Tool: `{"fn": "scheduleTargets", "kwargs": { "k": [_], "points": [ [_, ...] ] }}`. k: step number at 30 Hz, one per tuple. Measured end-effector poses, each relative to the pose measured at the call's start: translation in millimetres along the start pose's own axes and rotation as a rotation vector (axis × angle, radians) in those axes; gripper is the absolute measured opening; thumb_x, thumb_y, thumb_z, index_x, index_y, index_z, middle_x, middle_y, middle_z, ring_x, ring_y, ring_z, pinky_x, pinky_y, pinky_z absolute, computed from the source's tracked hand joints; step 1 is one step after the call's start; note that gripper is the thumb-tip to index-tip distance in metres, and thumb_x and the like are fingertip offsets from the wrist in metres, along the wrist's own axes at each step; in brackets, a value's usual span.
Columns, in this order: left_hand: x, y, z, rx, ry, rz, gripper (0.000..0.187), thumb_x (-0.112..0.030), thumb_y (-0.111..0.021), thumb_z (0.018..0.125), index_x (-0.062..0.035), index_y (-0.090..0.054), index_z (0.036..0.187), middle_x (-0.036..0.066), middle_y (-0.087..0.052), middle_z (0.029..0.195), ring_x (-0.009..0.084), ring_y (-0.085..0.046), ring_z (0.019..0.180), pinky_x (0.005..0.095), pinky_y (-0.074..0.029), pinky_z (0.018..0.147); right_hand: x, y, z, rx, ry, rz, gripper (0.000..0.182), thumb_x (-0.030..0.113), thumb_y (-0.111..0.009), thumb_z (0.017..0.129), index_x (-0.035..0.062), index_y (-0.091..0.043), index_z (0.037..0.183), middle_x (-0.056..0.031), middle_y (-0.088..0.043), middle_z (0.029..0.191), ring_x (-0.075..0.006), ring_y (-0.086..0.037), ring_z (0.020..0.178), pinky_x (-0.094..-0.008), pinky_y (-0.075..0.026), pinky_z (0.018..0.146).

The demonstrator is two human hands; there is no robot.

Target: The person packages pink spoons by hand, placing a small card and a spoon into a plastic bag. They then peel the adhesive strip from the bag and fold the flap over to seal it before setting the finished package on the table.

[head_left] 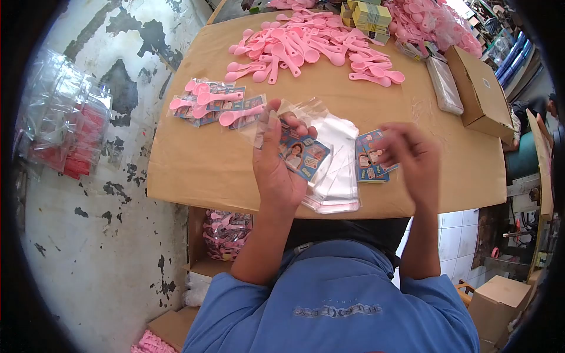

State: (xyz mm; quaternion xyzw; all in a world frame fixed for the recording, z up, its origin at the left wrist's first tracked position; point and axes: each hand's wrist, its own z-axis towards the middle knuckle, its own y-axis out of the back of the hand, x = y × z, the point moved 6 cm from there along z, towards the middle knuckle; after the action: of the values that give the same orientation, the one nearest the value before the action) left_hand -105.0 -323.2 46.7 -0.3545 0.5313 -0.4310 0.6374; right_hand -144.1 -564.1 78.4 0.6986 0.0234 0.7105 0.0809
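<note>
My left hand [275, 159] holds a clear plastic bag [297, 115] with a blue printed card [304, 154] in it, above a stack of empty clear bags [338, 170]. My right hand [409, 156] hovers, blurred, over a small stack of blue cards [369, 159] on the cardboard tabletop [200, 170]; I cannot tell whether it touches them. A heap of loose pink spoons [309, 50] lies at the far side. Finished packs, each with a pink spoon and a card [215, 106], lie at the left.
Yellow bundles [369, 17] and bagged pink spoons [429, 23] sit at the far right, beside a cardboard box [482, 94]. A box of filled packs [226, 235] stands below the table edge. Clear and red packets [65, 129] lie on the floor at left.
</note>
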Motion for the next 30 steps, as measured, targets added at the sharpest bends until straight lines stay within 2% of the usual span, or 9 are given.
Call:
{"fn": "scheduleTargets", "kwargs": {
  "k": [3,5,7,9,12,15,19,23,30],
  "points": [
    [2,0,1,-0.043,0.084,-0.116,0.040,-0.026,-0.056,0.111,-0.0063,-0.050,0.145,0.006,-0.065,0.106,0.0171,-0.067,0.099,0.0418,-0.058,0.097,35,34,7,-0.299,0.458,-0.956,0.026,0.006,-0.060,0.104,-0.0015,-0.069,0.128,-0.0122,-0.075,0.110,-0.0199,-0.072,0.104,-0.0370,-0.059,0.088],
    [9,-4,1,-0.006,0.164,-0.169,0.041,-0.028,-0.055,0.111,-0.0061,-0.049,0.145,0.006,-0.065,0.107,0.0173,-0.067,0.100,0.0411,-0.059,0.097,42,24,3,-0.377,0.617,-1.073,0.028,0.008,-0.062,0.103,0.0004,-0.069,0.129,-0.0108,-0.075,0.112,-0.0211,-0.070,0.106,-0.0367,-0.057,0.090],
    [17,-7,0,0.024,0.218,-0.161,0.042,-0.030,-0.054,0.111,-0.0058,-0.048,0.146,0.006,-0.065,0.107,0.0179,-0.067,0.101,0.0401,-0.059,0.095,35,10,4,-0.285,0.571,-0.795,0.030,0.009,-0.064,0.102,0.0021,-0.070,0.130,-0.0100,-0.074,0.115,-0.0210,-0.069,0.105,-0.0357,-0.056,0.090],
    [22,-11,-5,0.045,0.248,-0.085,0.043,-0.032,-0.054,0.111,-0.0054,-0.049,0.145,0.007,-0.066,0.106,0.0188,-0.068,0.100,0.0389,-0.060,0.093,16,-14,2,-0.038,0.300,-0.118,0.031,0.010,-0.068,0.100,0.0034,-0.070,0.131,-0.0099,-0.073,0.118,-0.0196,-0.069,0.102,-0.0340,-0.055,0.087],
    [26,-19,-10,0.078,0.296,0.038,0.043,-0.032,-0.054,0.111,-0.0045,-0.050,0.144,0.008,-0.066,0.105,0.0196,-0.070,0.097,0.0375,-0.061,0.090,25,-42,3,0.096,0.295,0.120,0.031,0.010,-0.072,0.098,0.0028,-0.072,0.128,-0.0088,-0.073,0.117,-0.0165,-0.069,0.100,-0.0307,-0.055,0.085],
    [28,-22,-13,0.078,0.321,0.109,0.042,-0.031,-0.055,0.111,-0.0037,-0.051,0.143,0.009,-0.066,0.104,0.0199,-0.071,0.094,0.0372,-0.061,0.089,38,-52,6,0.149,0.419,0.045,0.025,0.009,-0.073,0.098,0.0002,-0.072,0.122,-0.0079,-0.074,0.108,-0.0130,-0.069,0.095,-0.0276,-0.055,0.083],
    [30,-18,-13,0.076,0.341,0.126,0.043,-0.030,-0.056,0.111,-0.0025,-0.051,0.144,0.009,-0.066,0.104,0.0192,-0.070,0.094,0.0371,-0.061,0.088,32,-44,12,0.163,0.317,0.108,0.018,0.008,-0.072,0.098,-0.0016,-0.073,0.114,-0.0058,-0.075,0.099,-0.0116,-0.069,0.089,-0.0264,-0.055,0.081],
    [16,-7,-10,0.039,0.247,0.093,0.044,-0.031,-0.056,0.111,-0.0028,-0.051,0.144,0.008,-0.066,0.105,0.0185,-0.069,0.096,0.0390,-0.060,0.092,28,31,29,0.134,0.297,0.191,0.020,0.005,-0.072,0.097,-0.0015,-0.072,0.116,-0.0051,-0.075,0.102,-0.0110,-0.069,0.089,-0.0272,-0.055,0.083],
    [-4,2,2,-0.115,-0.017,0.023,0.043,-0.034,-0.059,0.110,-0.0067,-0.052,0.142,0.006,-0.066,0.104,0.0165,-0.067,0.099,0.0416,-0.056,0.103,40,75,16,-0.484,0.428,-0.692,0.024,0.004,-0.068,0.095,0.0034,-0.075,0.119,-0.0133,-0.076,0.107,-0.0297,-0.071,0.097,-0.0413,-0.054,0.091]
  ]
}}
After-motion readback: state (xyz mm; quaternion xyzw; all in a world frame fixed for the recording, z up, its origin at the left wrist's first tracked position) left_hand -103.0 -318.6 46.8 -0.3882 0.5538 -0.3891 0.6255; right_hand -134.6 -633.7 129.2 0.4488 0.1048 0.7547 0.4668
